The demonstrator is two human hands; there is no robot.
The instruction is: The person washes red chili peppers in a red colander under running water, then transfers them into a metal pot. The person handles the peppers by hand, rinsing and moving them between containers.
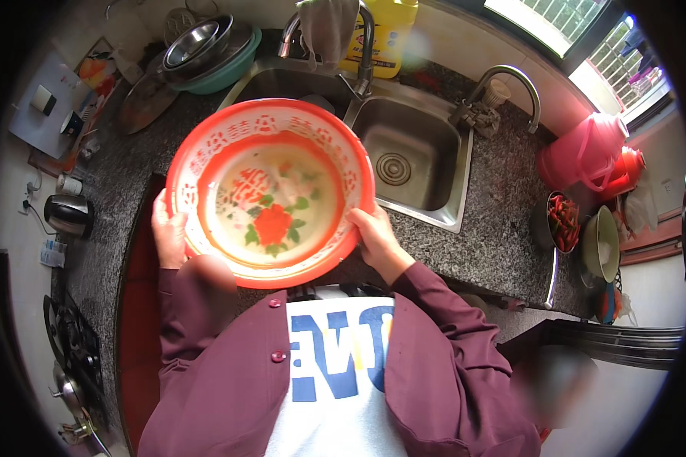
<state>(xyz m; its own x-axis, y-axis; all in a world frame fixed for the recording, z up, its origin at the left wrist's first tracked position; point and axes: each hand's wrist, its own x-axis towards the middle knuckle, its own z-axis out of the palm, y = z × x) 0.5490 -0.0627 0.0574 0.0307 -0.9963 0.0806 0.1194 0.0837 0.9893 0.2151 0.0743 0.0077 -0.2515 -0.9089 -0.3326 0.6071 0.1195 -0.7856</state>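
Both hands hold a large red and white enamel-style basin (273, 221) by its rim, close before my body. A red flower, green leaves and red patterns decorate its inside, and cloudy water appears to lie in it. My left hand (170, 231) grips the left rim, its thumb over the edge. On the lower right rim is my right hand (380, 237), thumb on top and fingers hidden below. Beyond the basin lies a double stainless steel sink; the basin partly covers the left bowl (294, 80), while the right bowl (417, 154) shows its drain.
A cloth (327, 31) hangs over a faucet (366, 63), beside a yellow jug (386, 40). Another faucet (511, 71) stands at right. Stacked bowls (223, 68) are at back left. Rightward are pink (583, 148) and red (626, 171) thermoses and a pan of red chilies (563, 223).
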